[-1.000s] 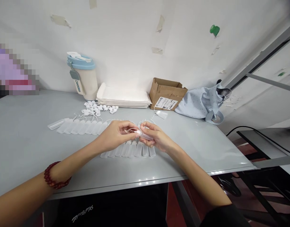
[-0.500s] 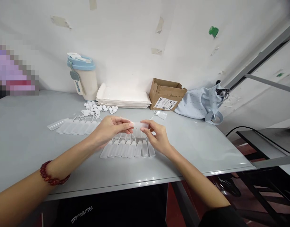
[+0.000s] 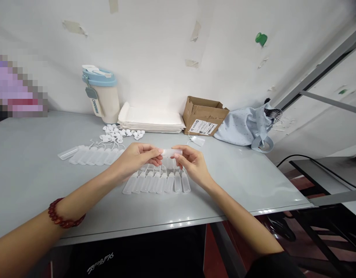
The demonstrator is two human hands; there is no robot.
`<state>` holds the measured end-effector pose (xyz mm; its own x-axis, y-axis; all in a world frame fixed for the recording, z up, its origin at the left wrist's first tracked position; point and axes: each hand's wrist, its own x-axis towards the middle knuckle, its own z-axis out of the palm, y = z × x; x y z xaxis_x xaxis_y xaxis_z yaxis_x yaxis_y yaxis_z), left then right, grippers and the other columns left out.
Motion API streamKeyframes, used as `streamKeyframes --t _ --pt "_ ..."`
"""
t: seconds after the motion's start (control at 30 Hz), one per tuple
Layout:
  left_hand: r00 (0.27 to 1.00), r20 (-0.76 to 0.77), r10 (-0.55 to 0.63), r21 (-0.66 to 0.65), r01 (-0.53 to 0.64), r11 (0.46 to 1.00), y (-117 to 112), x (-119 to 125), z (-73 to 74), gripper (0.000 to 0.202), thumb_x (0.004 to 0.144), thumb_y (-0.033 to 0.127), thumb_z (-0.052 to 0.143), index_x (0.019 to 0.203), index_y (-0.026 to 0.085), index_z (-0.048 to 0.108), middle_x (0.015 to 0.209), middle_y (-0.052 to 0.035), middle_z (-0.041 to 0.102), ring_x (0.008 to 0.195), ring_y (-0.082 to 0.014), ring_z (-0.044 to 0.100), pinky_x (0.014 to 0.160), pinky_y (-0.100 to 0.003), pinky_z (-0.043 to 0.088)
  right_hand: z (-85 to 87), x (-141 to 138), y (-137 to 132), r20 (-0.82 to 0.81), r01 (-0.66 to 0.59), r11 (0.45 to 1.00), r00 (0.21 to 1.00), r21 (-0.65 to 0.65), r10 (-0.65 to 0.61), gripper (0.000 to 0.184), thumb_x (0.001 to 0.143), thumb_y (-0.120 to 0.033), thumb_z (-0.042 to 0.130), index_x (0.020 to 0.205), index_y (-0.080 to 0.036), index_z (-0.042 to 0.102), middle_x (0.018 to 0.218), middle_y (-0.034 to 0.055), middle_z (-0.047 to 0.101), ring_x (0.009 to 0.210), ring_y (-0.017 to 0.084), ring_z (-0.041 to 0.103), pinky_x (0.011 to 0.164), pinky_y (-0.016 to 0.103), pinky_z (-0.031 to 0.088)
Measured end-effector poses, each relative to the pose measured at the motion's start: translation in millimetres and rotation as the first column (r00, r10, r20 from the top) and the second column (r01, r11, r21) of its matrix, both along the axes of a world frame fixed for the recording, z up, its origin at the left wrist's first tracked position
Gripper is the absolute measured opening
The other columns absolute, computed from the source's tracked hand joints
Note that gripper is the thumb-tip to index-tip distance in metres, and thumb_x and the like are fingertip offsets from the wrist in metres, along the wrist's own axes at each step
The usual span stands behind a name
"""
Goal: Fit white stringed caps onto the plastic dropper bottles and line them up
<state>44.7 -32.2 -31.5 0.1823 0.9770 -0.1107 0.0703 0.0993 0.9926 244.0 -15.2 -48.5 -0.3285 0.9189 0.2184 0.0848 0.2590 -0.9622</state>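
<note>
Both hands hold one small translucent plastic bottle [image 3: 169, 153] level above the grey table [image 3: 35, 181]. My left hand [image 3: 137, 156] pinches its left end, and my right hand [image 3: 191, 162] pinches its right end. Just below the hands lies a row of several similar capped bottles [image 3: 156, 182] side by side. A second row of bottles [image 3: 89, 155] lies further left. A heap of small white caps [image 3: 118, 133] with thin tethers sits behind that row.
A cream tumbler with a blue lid [image 3: 102, 94] stands at the back left by the wall. Beside it lie a stack of white flat sheets [image 3: 150, 117], an open cardboard box [image 3: 203, 115] and a light blue cloth bag [image 3: 247, 125]. One loose bottle [image 3: 196, 141] lies near the box.
Both hands rose a little from just over the near row of bottles and drew apart. The bottle now lies level between the fingertips of both hands.
</note>
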Motion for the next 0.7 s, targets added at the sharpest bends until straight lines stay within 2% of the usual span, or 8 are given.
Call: streamKeyframes --t 0.17,0.3,0.43,0.57,0.7 --pt "0.998 0.018 -0.061 -0.050 0.062 0.997 0.5 -1.2 2.6 0.035 0.076 0.047 0.070 0.071 0.013 0.070 0.072 -0.0054 0.068 0.065 -0.0152 0.064 0.067 -0.029 0.053 -4.9 -0.4 -2.6 0.033 0.009 0.982 0.999 0.186 -0.016 0.021 0.081 -0.032 0.064 0.099 -0.021 0.068 0.069 -0.0018 0.058 0.056 0.010 0.054 0.051 0.024 0.045" --pt "0.993 0.037 -0.116 -0.075 0.118 0.990 0.2 -1.1 3.5 0.038 0.078 0.049 0.068 0.067 0.013 0.067 0.068 -0.0045 0.065 0.059 -0.0140 0.062 0.057 -0.027 0.051 -6.8 -1.1 -4.1 0.090 0.038 0.970 0.994 0.240 -0.061 0.022 0.084 -0.034 0.061 0.099 -0.019 0.067 0.067 -0.0014 0.058 0.054 0.010 0.053 0.050 0.024 0.043" --pt "0.993 0.013 -0.120 -0.020 0.120 0.993 -0.2 0.4 3.2 0.040 0.077 0.051 0.069 0.064 0.013 0.065 0.062 -0.0026 0.063 0.055 -0.0121 0.060 0.057 -0.025 0.051 -3.9 -2.1 -6.9 0.119 0.059 0.956 0.988 0.289 -0.097 0.020 0.085 -0.034 0.060 0.094 -0.017 0.066 0.074 0.0011 0.060 0.060 0.011 0.052 0.054 0.024 0.042" --pt "0.991 -0.039 -0.130 0.039 0.131 0.991 -2.2 3.5 1.4 0.042 0.077 0.053 0.067 0.064 0.013 0.064 0.063 -0.0015 0.063 0.054 -0.0124 0.061 0.057 -0.026 0.051 -1.0 -3.1 -9.0 0.100 0.083 0.966 0.989 0.243 -0.110 0.020 0.087 -0.036 0.059 0.089 -0.016 0.065 0.068 -0.0009 0.057 0.057 0.009 0.047 0.053 0.023 0.038" --pt "0.979 -0.180 -0.100 0.143 0.127 0.982 -6.5 7.4 -0.3 0.037 0.083 0.050 0.060 0.070 0.015 0.062 0.064 -0.0015 0.065 0.057 -0.0142 0.064 0.061 -0.027 0.051 -1.2 -3.8 -8.3 0.063 0.108 0.988 0.991 0.114 -0.116 0.027 0.086 -0.042 0.059 0.080 -0.016 0.063 0.057 -0.0050 0.046 0.049 0.007 0.038 0.047 0.023 0.031"
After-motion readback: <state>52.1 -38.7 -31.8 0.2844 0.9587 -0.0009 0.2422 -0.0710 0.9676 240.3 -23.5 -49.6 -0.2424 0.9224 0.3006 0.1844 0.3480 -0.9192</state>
